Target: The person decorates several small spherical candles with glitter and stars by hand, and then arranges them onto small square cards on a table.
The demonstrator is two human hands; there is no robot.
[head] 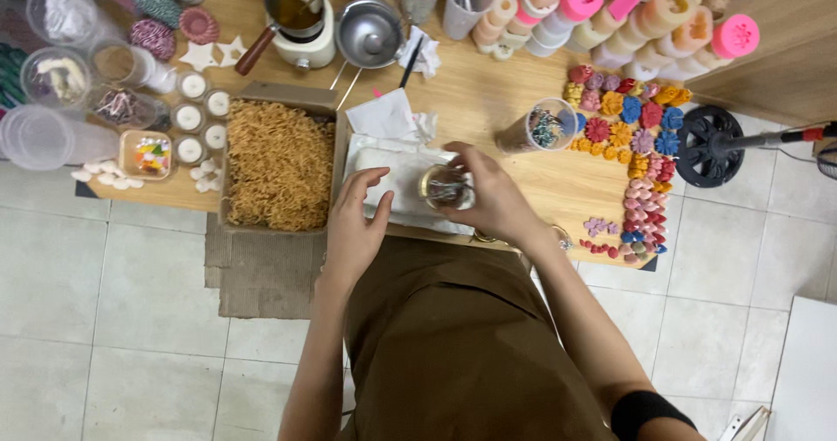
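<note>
Small glass jar in hand

Our right hand (493,199) clasps the small glass jar (445,188); our left hand (356,223) hovers open beside it, over white tissue (384,166).

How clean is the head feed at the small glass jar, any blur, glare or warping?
Head view: small clear glass jar smeared by motion blur under right hand; left hand sharper; light even, soft shadows; slight wide-angle bending at edges; mild shine on round steel pot.
</note>
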